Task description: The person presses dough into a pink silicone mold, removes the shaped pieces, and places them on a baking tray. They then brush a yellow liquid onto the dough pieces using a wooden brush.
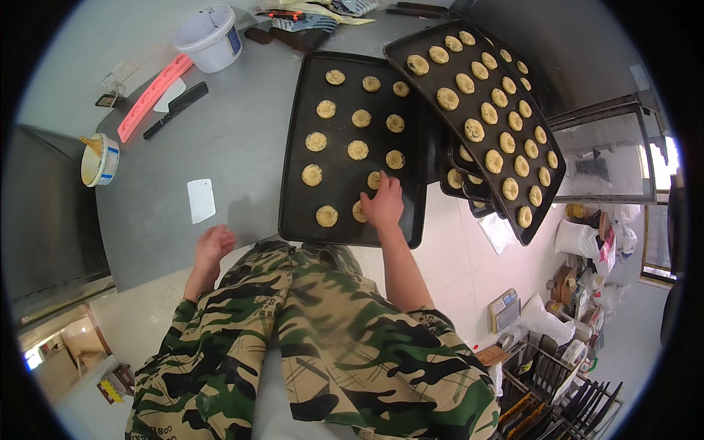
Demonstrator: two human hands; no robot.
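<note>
A black baking tray lies before me at the table's edge, bearing rows of round, flattened dough pieces with dented centres and dark specks. My right hand is over the tray's lower right part, its fingers at two dough pieces that it partly covers; whether it grips one cannot be told. To the left of the tray my left hand hovers near the table's front edge, fingers loosely curled, with nothing seen in it. A white plastic scraper lies on the grey table just above that hand.
At right a second full tray sits tilted, overlapping the first, with more trays beneath. A white bucket, pink strip, black-handled knife and small tub stand or lie at left. A scale is beyond on the right.
</note>
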